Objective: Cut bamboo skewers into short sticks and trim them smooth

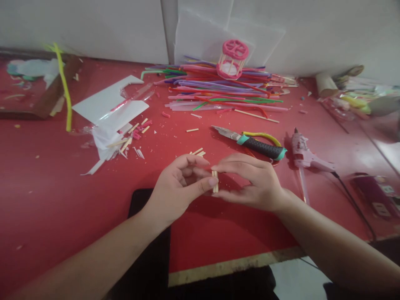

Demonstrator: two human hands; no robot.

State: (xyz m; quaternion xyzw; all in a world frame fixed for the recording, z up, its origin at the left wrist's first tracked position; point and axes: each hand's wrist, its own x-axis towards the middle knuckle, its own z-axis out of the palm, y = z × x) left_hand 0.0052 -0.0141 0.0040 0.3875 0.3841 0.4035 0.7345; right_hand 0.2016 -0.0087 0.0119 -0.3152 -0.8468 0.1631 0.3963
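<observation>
While forearms [328, 237] angle inward, both hands [171, 189], loosely curved, pinch short pale sticks [215, 184].

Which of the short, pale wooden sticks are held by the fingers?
The side-by-side bundle between left hand and right hand; the other short sticks lie loose, beyond the hands.

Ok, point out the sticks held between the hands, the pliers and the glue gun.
Sticks [215, 174], head view: upper part.
Pliers [261, 148], head view: black handle grip.
Glue gun [300, 152], head view: pink body.
</observation>
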